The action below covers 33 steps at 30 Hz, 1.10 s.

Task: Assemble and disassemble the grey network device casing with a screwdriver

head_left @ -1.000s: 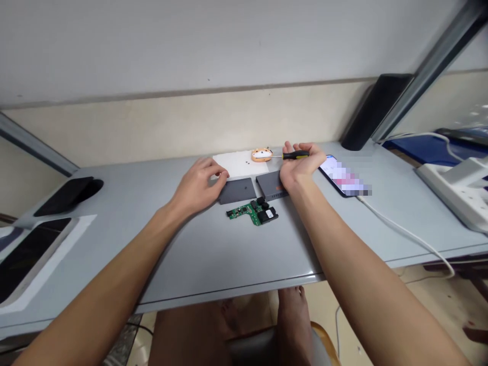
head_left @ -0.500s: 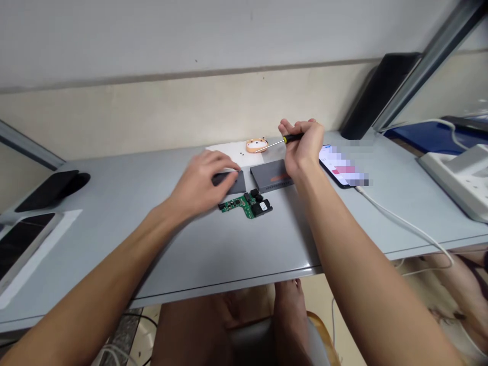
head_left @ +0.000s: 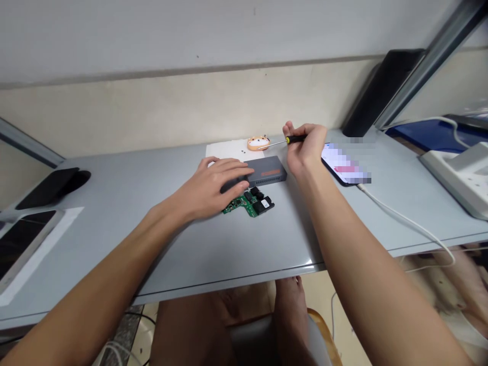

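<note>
Just right of the frame's centre, the right hand curls around the handle of a screwdriver, its shaft slanting left. At mid-frame the left hand spreads over a dark panel beside the grey casing, its grip impossible to tell, with the green circuit board just below the casing

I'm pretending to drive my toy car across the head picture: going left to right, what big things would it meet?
Black-screened device → left hand → grey case with the orange patch → right hand with the screwdriver → phone → white power strip.
</note>
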Tool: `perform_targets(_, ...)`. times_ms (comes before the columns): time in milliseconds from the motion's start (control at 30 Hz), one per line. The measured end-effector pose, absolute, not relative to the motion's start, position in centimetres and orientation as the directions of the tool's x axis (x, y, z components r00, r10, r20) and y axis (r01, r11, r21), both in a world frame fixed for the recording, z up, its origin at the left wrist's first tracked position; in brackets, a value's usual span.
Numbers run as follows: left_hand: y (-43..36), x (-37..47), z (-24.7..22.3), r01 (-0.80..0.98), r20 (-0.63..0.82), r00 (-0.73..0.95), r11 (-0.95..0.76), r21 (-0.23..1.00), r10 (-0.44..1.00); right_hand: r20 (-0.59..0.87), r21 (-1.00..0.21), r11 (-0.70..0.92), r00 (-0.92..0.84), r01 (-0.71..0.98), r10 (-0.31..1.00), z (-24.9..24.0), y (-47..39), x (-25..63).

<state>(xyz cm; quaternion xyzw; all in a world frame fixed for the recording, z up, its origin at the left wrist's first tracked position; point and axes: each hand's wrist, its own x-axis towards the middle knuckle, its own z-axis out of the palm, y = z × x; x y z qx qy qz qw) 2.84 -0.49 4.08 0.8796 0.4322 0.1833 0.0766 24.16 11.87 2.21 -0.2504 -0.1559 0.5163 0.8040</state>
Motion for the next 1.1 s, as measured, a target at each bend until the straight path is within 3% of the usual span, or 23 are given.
perform_targets(167, 0.7, 0.8, 4.0, 0.817, 0.322, 0.422, -0.509, 0.269, 0.847, 0.004, -0.605, 0.263, 0.328, -0.752, 0.945, 2.0, 11.1, 23.1)
perform_targets(400, 1.7, -1.3, 3.6, 0.818, 0.261, 0.419, -0.486, 0.308, 0.870, 0.002, -0.633, 0.156, 0.200, -0.758, 0.980, 2.2, 9.5, 20.6)
perform_targets(767, 1.6, -0.7, 3.3, 0.749, 0.277, 0.386, -0.475, 0.463, 0.880, -0.057, -0.666, 0.176, 0.285, -0.725, 0.957, 1.2, 11.1, 21.7)
perform_targets(833, 1.5, -0.5, 3.3, 0.755, 0.311, 0.379, -0.486, 0.440, 0.871, -0.028, -0.662, 0.199, 0.290, -0.723, 0.957, 0.8, 11.5, 21.8)
perform_targets(967, 0.4, 0.9, 4.1, 0.789, 0.429, 0.407, -0.547, 0.281, 0.807, 0.007, -0.655, 0.236, 0.307, -0.717, 0.952, 0.2, 12.0, 22.1)
perform_targets(1100, -1.2, 3.2, 4.4, 0.660, 0.323, 0.621, -0.699, 0.275, 0.714, 0.011, -0.668, 0.236, 0.309, -0.706, 0.951, 0.5, 11.7, 22.2)
